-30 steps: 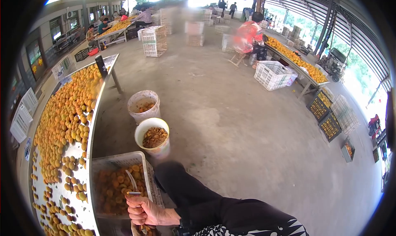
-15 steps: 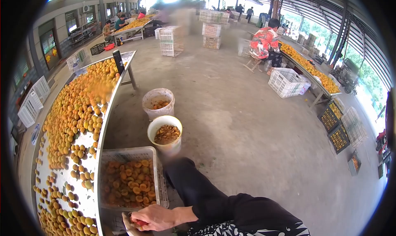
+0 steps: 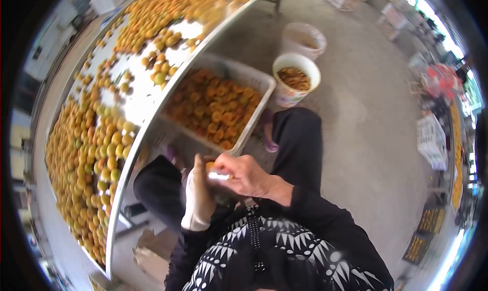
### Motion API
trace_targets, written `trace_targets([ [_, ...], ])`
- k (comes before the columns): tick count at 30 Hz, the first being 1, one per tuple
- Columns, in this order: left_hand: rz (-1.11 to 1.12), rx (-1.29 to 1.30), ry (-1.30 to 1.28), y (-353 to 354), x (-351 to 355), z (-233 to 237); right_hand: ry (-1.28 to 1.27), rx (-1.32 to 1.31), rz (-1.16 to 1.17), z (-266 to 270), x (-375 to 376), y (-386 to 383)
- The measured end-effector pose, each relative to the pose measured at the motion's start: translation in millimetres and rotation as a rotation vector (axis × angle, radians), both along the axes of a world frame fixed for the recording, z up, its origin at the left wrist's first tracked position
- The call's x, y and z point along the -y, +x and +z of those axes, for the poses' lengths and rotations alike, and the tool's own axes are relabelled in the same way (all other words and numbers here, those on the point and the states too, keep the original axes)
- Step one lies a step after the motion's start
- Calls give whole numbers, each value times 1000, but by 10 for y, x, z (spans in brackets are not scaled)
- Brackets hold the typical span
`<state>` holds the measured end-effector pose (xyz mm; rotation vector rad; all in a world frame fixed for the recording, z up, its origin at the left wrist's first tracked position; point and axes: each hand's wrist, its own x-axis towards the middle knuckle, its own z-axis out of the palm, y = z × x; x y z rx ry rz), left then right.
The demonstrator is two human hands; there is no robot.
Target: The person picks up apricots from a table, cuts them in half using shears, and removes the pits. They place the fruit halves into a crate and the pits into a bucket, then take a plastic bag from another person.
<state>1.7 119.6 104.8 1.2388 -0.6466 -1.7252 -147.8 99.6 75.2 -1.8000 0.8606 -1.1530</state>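
Long metal sorting table [image 3: 133,100], left of the white slatted plastic crate [image 3: 254,119]: loaded with whole orange-yellow round fruits [image 3: 81,154], several lying at its crate-side edge.

Below the crate, over the lap: left hand [image 3: 197,195], in a white cloth glove, fingers curled closed about a small orange fruit [image 3: 209,165]. The fruit sits between the two hands, just short of the crate's near rim.

Right hand [image 3: 247,175], bare, is clenched on a short knife with a bright blade [image 3: 219,176]. The blade lies against the fruit, close to the gloved fingers; contact cannot be told.

The crate holds cut orange halves [image 3: 213,105]. Right of the crate: white round bucket [image 3: 286,94] of brown stones.

Risk, as judged: the blade works toward the glove, so a slip on wet skin could cut the left fingers. A loose hold could drop the fruit into the lap instead of the crate.
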Motion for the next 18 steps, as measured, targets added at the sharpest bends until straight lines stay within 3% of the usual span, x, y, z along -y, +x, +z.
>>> trace_targets([
  [3, 82, -115, 115, 21, -15, -104, 419, 200, -65, 86, -95, 42],
  [5, 44, -31, 38, 106, -43, -293, 412, 175, -97, 43, -115, 49],
  [8, -18, -250, 94, 133, -4, -470, 439, 143, -138, -83, -194, 25],
  [9, -102, -57, -57, 129, 39, -582, 492, 138, -172, -122, -211, 4],
  [12, -170, -58, -122, 63, 294, -771, 666, 306, -228, -186, -191, -84],
  [17, 41, -253, 110, -409, 1009, -1173, 700, 442, -447, 46, -52, -346],
  [18, 127, -383, 316, -522, 1248, -1206, 654, 357, -508, 54, -5, -451],
])
